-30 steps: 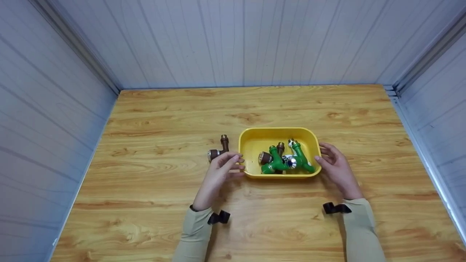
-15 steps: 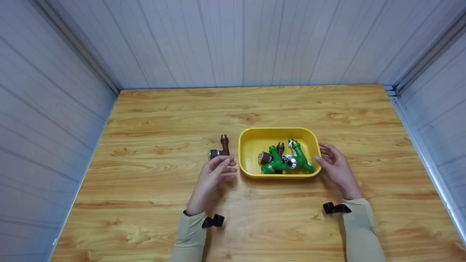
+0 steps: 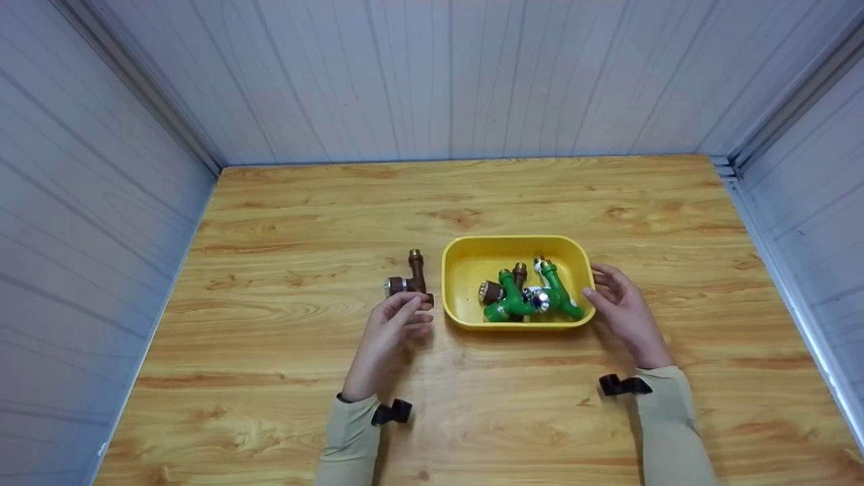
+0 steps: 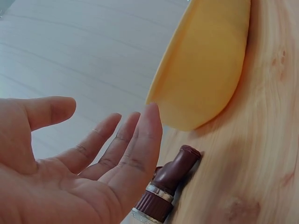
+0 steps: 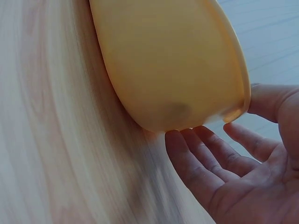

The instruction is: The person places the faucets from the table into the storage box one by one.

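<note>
In the head view a yellow plastic bin [image 3: 466, 326] stands on the table with several taps inside. Two green taps [image 3: 516, 302] overlap a brown tap [image 3: 491, 292], and a bit of white shows beneath. Another brown tap [image 3: 417, 270] lies on the wood left of the bin. My left hand [image 3: 385, 331] is just below that tap, fingers spread and holding nothing; the left wrist view has the tap [image 4: 170, 175] beyond the fingertips. At the bin's right end my right hand [image 3: 628, 314] holds the wall, thumb over the rim, fingertips against the outside [image 5: 173, 60].
The wood-grain table [image 3: 304, 202] is enclosed by pale panelled walls [image 3: 418, 81] at the back and both sides. Black wrist mounts [image 3: 393, 412] sit on both sleeves.
My left hand has let go of the bin's left end and drawn back leftward, toward the loose brown tap. The right hand and the bin have stayed in place.
</note>
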A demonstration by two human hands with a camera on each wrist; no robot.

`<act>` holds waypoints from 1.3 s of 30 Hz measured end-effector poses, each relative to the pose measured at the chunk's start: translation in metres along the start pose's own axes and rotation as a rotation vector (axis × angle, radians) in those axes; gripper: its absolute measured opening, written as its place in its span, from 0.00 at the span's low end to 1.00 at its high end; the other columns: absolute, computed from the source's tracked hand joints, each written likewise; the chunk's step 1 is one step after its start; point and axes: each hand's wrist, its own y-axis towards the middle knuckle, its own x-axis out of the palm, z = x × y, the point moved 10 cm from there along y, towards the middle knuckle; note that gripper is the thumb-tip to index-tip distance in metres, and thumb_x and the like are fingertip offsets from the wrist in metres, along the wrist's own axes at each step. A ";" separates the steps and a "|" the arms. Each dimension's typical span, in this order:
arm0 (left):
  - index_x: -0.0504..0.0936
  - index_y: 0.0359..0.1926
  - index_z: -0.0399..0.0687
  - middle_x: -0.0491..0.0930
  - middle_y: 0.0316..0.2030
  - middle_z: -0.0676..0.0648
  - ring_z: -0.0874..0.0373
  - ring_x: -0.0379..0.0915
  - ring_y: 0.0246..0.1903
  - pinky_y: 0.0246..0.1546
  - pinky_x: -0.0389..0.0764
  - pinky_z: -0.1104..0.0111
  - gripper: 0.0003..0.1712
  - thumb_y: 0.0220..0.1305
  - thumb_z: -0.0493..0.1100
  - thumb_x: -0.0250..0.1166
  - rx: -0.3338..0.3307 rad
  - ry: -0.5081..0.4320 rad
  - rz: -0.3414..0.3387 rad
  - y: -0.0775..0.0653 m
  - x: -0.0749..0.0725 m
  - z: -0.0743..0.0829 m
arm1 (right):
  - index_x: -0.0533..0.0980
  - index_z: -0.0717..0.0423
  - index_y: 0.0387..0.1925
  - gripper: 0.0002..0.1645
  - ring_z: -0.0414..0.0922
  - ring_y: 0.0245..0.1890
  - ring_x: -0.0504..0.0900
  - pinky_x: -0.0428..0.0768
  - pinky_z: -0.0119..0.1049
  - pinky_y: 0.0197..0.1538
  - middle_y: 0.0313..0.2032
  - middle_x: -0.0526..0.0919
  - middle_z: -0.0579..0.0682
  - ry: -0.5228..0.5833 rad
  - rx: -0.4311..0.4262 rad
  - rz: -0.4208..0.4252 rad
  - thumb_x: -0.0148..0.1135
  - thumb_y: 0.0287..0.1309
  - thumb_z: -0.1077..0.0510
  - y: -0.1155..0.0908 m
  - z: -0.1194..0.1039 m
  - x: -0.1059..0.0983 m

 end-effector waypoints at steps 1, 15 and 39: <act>0.73 0.52 0.27 0.76 0.48 0.31 0.41 0.77 0.44 0.50 0.78 0.52 0.20 0.70 0.43 0.57 0.005 0.007 0.001 0.000 -0.001 0.000 | 0.60 0.61 0.68 0.35 0.59 0.59 0.69 0.77 0.27 0.50 0.60 0.68 0.65 -0.001 0.001 -0.001 0.61 0.63 0.57 0.000 0.000 0.000; 0.75 0.50 0.28 0.77 0.45 0.31 0.39 0.77 0.43 0.47 0.80 0.52 0.19 0.68 0.42 0.59 0.015 0.051 0.085 0.000 -0.021 -0.007 | 0.61 0.61 0.67 0.34 0.59 0.59 0.70 0.78 0.29 0.51 0.60 0.69 0.65 0.017 -0.011 -0.005 0.61 0.63 0.59 0.001 -0.002 0.000; 0.73 0.54 0.30 0.74 0.46 0.32 0.37 0.75 0.44 0.45 0.80 0.52 0.20 0.67 0.41 0.61 -0.025 0.048 0.239 0.003 -0.055 -0.010 | 0.60 0.60 0.68 0.34 0.57 0.59 0.70 0.79 0.31 0.49 0.60 0.69 0.64 0.033 0.005 -0.012 0.60 0.64 0.58 -0.001 0.000 0.001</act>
